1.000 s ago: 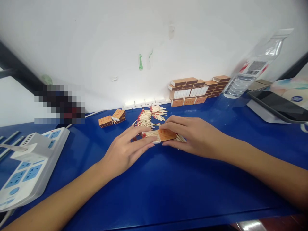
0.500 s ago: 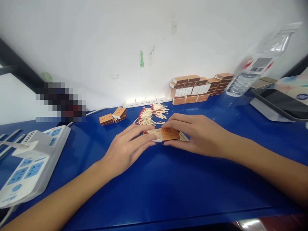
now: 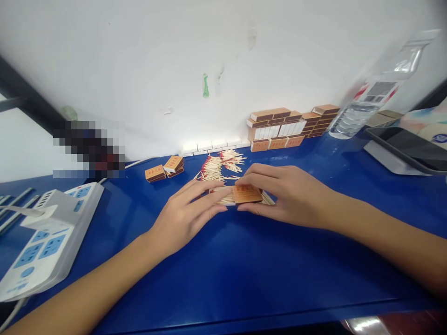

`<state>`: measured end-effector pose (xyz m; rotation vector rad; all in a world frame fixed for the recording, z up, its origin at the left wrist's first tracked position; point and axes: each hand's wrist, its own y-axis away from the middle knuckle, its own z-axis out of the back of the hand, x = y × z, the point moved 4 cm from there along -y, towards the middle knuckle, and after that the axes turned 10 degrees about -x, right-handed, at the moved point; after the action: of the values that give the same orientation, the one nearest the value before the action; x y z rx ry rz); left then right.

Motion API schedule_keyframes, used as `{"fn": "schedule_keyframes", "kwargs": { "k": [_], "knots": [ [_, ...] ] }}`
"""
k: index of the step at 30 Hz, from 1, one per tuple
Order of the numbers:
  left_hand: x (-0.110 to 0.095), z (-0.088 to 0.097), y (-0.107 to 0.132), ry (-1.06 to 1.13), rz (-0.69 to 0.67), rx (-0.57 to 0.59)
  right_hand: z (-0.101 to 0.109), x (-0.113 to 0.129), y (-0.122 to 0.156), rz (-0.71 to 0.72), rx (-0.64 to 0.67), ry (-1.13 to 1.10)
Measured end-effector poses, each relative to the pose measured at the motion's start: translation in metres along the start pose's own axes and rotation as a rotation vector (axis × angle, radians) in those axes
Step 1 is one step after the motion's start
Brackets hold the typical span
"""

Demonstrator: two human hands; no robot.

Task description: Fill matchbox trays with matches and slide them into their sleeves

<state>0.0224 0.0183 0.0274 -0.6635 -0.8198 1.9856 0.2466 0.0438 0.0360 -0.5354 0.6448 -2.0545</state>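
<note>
Broadly, the blue table (image 3: 244, 265) fills the lower view. Over it, nearer the back edge than the front, the left hand (image 3: 185, 211) has fingers slightly parted, thumb and fingertips closed on the tray (image 3: 229, 203) of a matchbox; the right hand (image 3: 288, 193) curves around its sleeve (image 3: 247, 194), thumb on the near side, fingertips on the far. Pushed out of line, tray and sleeve could probably jam, or the tray tip and spill. The matchbox sits near mid-table, its long axis running sideways, roughly along the back edge, the exposed tray end pointing left. Smallest, loose matches (image 3: 212, 168) lie behind it, many red heads towards the left.
</note>
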Motion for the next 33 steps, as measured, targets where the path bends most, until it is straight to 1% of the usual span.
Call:
{"fn": "schedule_keyframes", "kwargs": {
  "k": [6, 9, 12, 14, 19, 21, 23, 25, 27, 30, 33],
  "knots": [
    [0.001, 0.002, 0.000, 0.012, 0.088, -0.044, -0.003, 0.001, 0.001, 0.016, -0.027, -0.009],
    [0.003, 0.002, 0.001, 0.029, 0.161, -0.078, -0.003, 0.004, 0.000, 0.004, -0.054, -0.037],
    [0.001, 0.003, 0.001, 0.102, 0.219, -0.138, -0.003, 0.009, 0.000, 0.010, -0.087, -0.066],
    [-0.002, 0.003, 0.001, 0.162, 0.234, -0.164, -0.004, 0.015, 0.000, 0.011, -0.096, -0.100],
    [-0.006, 0.005, 0.002, 0.270, 0.298, -0.203, -0.007, 0.030, 0.001, 0.054, -0.101, -0.167],
    [-0.004, 0.005, 0.001, 0.281, 0.298, -0.205, -0.007, 0.034, 0.000, 0.074, -0.109, -0.161],
    [-0.003, 0.004, 0.000, 0.283, 0.267, -0.191, -0.006, 0.036, 0.000, 0.119, -0.128, -0.127],
    [-0.002, 0.001, 0.000, 0.290, 0.237, -0.152, -0.005, 0.040, 0.001, 0.180, -0.124, -0.081],
    [-0.001, -0.001, 0.000, 0.292, 0.225, -0.104, -0.005, 0.043, 0.001, 0.230, -0.089, -0.056],
    [-0.003, -0.001, 0.000, 0.266, 0.208, -0.067, -0.005, 0.049, 0.002, 0.260, -0.051, -0.041],
    [-0.007, 0.001, 0.001, 0.268, 0.176, -0.055, -0.005, 0.054, 0.002, 0.291, -0.081, -0.022]
  ]
}}
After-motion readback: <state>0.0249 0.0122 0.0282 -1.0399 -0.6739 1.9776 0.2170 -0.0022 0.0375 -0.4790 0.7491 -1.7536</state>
